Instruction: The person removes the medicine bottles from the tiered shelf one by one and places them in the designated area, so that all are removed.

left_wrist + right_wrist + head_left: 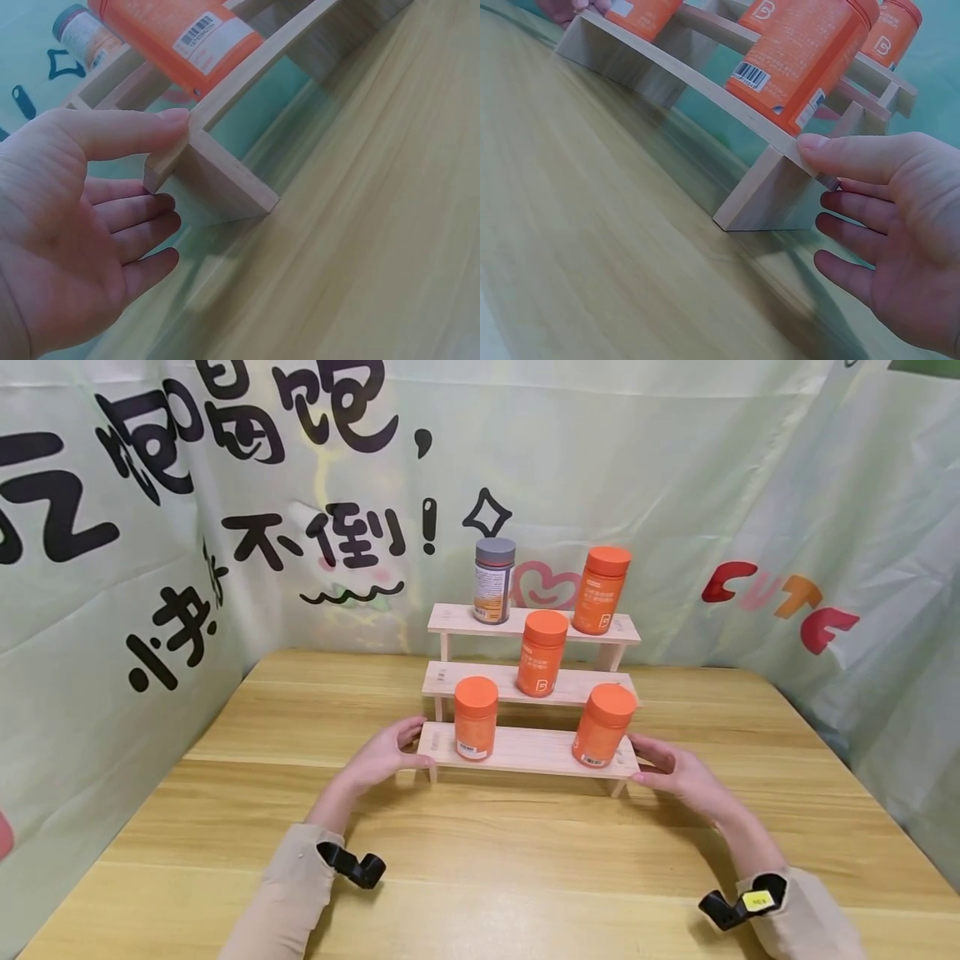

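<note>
A three-step wooden display stand (pixel 528 750) stands on the table. My left hand (pixel 384 755) grips the left end of its lowest step; in the left wrist view, the thumb (pixel 142 133) lies on the board's corner and the other fingers are beside and below it. At the opposite end my right hand (pixel 671 768) holds the same step, its thumb (pixel 855 155) against the front corner. Two orange jars, one left (pixel 476 718) and one right (pixel 603 727), sit on this step. Another orange jar (pixel 542 653) occupies the middle step.
On the top step are a grey-lidded jar (pixel 494 581) and an orange jar (pixel 602 590). The wooden table (pixel 510 868) extends around the stand. Behind it hangs a pale printed cloth (pixel 637 460), which also runs along both sides.
</note>
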A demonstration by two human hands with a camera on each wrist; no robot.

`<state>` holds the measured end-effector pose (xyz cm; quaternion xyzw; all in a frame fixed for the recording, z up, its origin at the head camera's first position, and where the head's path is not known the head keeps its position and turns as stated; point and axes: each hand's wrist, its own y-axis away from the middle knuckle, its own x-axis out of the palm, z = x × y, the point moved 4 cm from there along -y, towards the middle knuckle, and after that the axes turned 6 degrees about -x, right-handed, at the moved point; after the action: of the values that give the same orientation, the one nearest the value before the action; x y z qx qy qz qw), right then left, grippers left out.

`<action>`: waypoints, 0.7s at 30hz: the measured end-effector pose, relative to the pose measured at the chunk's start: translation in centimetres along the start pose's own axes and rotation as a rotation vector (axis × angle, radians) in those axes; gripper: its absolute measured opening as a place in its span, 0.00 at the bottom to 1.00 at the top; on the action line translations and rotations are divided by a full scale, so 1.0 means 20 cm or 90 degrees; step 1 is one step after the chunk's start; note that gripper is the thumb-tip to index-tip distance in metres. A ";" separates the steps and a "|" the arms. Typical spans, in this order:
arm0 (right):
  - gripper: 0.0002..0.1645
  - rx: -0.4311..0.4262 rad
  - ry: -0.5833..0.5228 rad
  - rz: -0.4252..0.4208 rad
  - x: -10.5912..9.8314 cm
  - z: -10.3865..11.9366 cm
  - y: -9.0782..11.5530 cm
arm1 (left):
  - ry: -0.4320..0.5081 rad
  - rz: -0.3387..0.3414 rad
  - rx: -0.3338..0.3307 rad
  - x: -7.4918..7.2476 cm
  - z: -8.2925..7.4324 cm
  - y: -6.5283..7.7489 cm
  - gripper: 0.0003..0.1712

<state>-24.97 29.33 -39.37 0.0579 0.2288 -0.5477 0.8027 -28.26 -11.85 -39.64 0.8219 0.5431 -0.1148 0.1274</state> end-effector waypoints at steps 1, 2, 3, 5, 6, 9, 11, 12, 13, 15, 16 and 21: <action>0.40 0.000 -0.006 0.001 0.01 0.00 0.00 | -0.003 0.002 0.000 -0.01 0.00 0.01 0.49; 0.40 0.002 -0.011 0.003 0.02 0.00 -0.01 | -0.002 0.003 0.001 -0.02 0.00 0.01 0.49; 0.40 0.002 -0.013 0.003 0.03 0.00 -0.01 | -0.004 0.005 0.003 -0.03 0.01 0.02 0.49; 0.40 -0.001 -0.019 0.005 0.04 0.01 -0.02 | -0.004 0.008 0.007 -0.04 0.01 0.03 0.49; 0.40 -0.004 -0.024 0.006 0.05 0.01 -0.02 | -0.002 0.010 0.009 -0.05 0.01 0.03 0.49; 0.40 -0.013 -0.039 0.006 0.07 0.01 -0.03 | -0.005 0.013 0.014 -0.06 0.02 0.04 0.49; 0.40 -0.019 -0.049 0.005 0.07 0.02 -0.03 | -0.007 0.014 0.013 -0.07 0.03 0.05 0.49; 0.40 -0.022 -0.054 0.006 0.08 0.02 -0.03 | -0.009 0.014 0.012 -0.08 0.03 0.05 0.49; 0.40 -0.023 -0.058 0.006 0.08 0.02 -0.03 | -0.011 0.014 0.011 -0.08 0.04 0.05 0.49; 0.40 -0.024 -0.061 0.008 0.09 0.03 -0.03 | -0.009 0.014 0.007 -0.09 0.04 0.06 0.49; 0.40 -0.024 -0.062 0.009 0.09 0.03 -0.04 | -0.014 0.013 0.007 -0.10 0.04 0.06 0.49; 0.41 -0.016 -0.066 0.018 0.10 0.04 -0.04 | -0.026 0.015 0.007 -0.12 0.03 0.07 0.48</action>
<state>-24.84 26.95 -39.45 0.0228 0.1927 -0.5360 0.8216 -27.92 -14.59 -39.43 0.8266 0.5298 -0.1330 0.1352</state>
